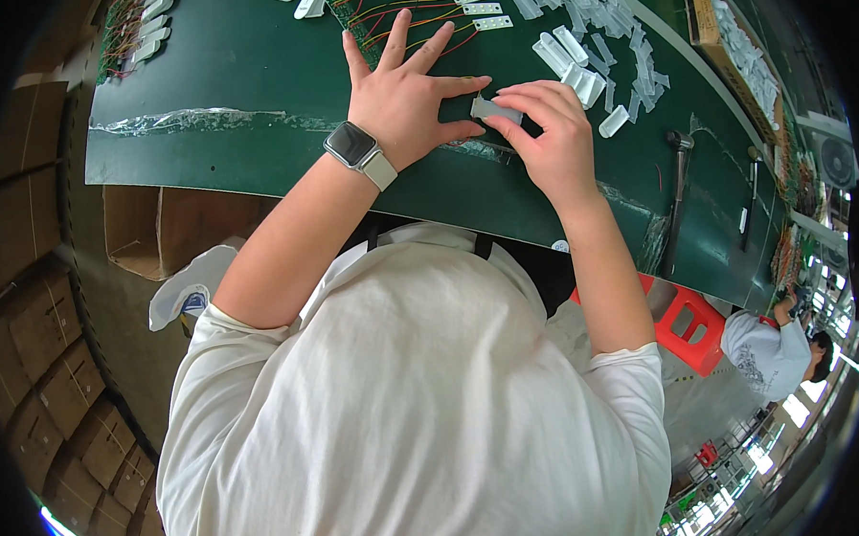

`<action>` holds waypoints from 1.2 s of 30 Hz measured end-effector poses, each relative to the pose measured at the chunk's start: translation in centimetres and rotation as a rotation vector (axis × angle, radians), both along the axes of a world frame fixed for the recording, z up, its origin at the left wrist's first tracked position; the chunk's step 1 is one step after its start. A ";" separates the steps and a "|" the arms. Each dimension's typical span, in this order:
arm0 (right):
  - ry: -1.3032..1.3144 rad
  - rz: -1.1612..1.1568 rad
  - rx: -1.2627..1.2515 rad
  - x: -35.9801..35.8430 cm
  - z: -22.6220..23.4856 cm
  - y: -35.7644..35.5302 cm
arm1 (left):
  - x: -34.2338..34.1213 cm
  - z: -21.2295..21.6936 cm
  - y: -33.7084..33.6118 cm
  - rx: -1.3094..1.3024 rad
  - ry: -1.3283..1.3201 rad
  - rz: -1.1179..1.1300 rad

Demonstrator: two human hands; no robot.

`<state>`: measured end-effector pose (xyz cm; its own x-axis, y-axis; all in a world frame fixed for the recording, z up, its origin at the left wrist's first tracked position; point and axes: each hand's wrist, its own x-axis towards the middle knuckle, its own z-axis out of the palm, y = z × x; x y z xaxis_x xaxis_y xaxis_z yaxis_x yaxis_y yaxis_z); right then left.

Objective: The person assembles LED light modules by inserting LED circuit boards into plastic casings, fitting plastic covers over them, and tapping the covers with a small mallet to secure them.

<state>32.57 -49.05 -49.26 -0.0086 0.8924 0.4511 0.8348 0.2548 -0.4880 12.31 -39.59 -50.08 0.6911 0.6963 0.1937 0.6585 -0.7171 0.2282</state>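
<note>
Small white plastic piece [495, 110] lies on the green worktop [249, 75] between the two hands, touching both; its long axis runs roughly from the left hand across to the right hand, tilted a little toward the person at the right-hand end.

Right hand [549, 143] curled over the piece, thumb and forefinger pinching its near end; a grasp, not a fist. Left hand [408, 96] flat and spread, palm down on the worktop, forefinger and thumb tips meeting the piece's other end; holding nothing, possibly steadying it, though the contact is too small to be sure.

Both hands equally close; the right has the grip.

Beyond the right hand: heap of similar white pieces [592, 31]; beyond the left hand's fingertips, coloured wires [409, 20].
</note>
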 end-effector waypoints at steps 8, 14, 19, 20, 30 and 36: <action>0.001 -0.045 -0.037 -0.2 -1.5 -0.1 | 0.0 0.1 0.3 -0.014 0.026 -0.009; 0.050 -0.080 -0.046 -0.5 -1.6 -0.3 | -0.2 0.2 0.4 -0.037 0.045 -0.018; 0.021 -0.070 -0.035 -0.6 -1.6 -0.3 | -0.2 0.1 0.3 -0.045 0.044 -0.012; 0.011 -0.061 -0.035 -0.5 -1.6 -0.3 | -0.3 0.1 0.3 -0.041 0.042 -0.008; -0.005 -0.090 -0.074 0.0 -1.1 -0.5 | 0.4 0.4 0.1 -0.042 0.062 -0.007; -0.043 -0.147 -0.094 2.5 1.6 -3.2 | -0.1 0.5 0.2 -0.048 0.057 -0.003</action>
<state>35.04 -52.26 -47.63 0.1080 0.9235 0.3680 0.8802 0.0832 -0.4672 12.23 -39.34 -49.54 0.7020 0.7019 0.1208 0.6695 -0.7082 0.2243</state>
